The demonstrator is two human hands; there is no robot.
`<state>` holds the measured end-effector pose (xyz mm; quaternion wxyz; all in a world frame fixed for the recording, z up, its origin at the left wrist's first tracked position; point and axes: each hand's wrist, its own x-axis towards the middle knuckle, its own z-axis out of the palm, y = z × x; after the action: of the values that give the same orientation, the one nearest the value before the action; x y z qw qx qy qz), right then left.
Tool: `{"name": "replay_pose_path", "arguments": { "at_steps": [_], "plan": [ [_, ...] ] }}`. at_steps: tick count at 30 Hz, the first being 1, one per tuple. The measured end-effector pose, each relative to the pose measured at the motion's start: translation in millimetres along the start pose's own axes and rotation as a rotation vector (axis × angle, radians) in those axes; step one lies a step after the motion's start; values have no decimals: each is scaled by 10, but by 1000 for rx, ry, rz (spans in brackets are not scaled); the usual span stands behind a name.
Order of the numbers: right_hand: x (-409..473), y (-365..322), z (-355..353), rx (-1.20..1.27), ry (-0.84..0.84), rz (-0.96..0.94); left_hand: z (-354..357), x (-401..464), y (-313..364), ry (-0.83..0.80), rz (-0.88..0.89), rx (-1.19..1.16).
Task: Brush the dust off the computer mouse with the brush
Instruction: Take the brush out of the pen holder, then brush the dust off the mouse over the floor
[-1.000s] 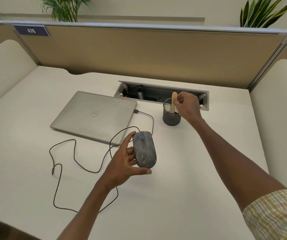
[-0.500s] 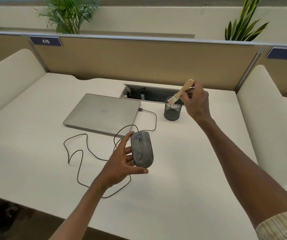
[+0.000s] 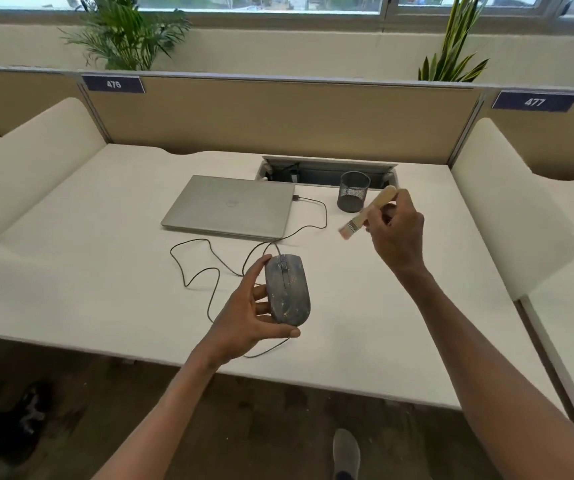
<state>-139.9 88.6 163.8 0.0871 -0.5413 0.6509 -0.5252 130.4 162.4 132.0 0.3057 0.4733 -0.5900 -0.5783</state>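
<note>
A dusty grey computer mouse [image 3: 288,291] is held above the white desk [image 3: 105,271] in my left hand [image 3: 247,315], top side up, thumb under its near end. Its black cable [image 3: 209,271] loops over the desk to the laptop. My right hand [image 3: 394,233] grips a small brush [image 3: 365,214] by its pale wooden handle, bristles pointing down-left. The brush hangs in the air up and to the right of the mouse, well apart from it.
A closed silver laptop [image 3: 230,206] lies behind the mouse. A black mesh pen cup [image 3: 353,191] stands by the open cable tray [image 3: 313,173] at the back. Tan partitions and cream side panels enclose the desk. A shoe [image 3: 346,452] shows on the floor.
My right hand has lifted the brush out of the pen cup and carried it toward me and down to the right of the cup. The mouse stays in my left hand.
</note>
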Motion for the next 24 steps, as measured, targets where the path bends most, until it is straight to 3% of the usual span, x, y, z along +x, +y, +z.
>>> {"name": "replay_pose_path", "arguments": {
  "at_steps": [11,24],
  "plan": [
    [-799,-362,-268,34,-69,-36,-62,-717,-176,-2,39,81],
    [-1645,-544,-878,106,-190,-57,420,-1788,-477,32,-2,57]
  ]
}}
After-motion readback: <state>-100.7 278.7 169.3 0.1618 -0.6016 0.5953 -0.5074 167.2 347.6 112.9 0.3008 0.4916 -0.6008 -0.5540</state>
